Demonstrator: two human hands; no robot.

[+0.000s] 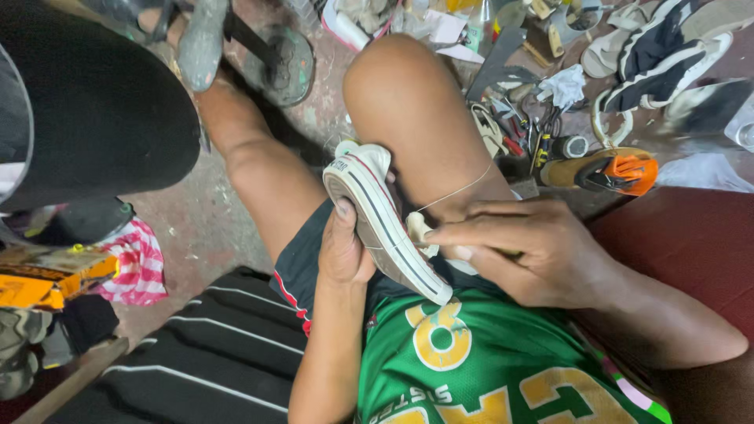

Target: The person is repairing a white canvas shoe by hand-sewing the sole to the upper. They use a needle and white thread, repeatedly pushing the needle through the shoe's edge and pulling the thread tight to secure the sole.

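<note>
A white canvas sneaker (377,220) with a dark stripe along its sole lies on its side between my thighs, sole edge facing me. My left hand (342,247) grips it from below, thumb pressed on the sole rim. My right hand (522,251) rests against the shoe's upper, fingers pinched at the sole seam. A thin pale thread (455,191) runs taut from that spot across my right knee (408,102). Whatever the pinched fingers hold is hidden.
Pliers, scissors and small tools (522,129) clutter the floor beyond my knee. An orange-tipped shoe (609,170) and several white sneakers (660,55) lie at the right. A large black rounded object (94,110) fills the upper left, with red-checked cloth (137,263) below it.
</note>
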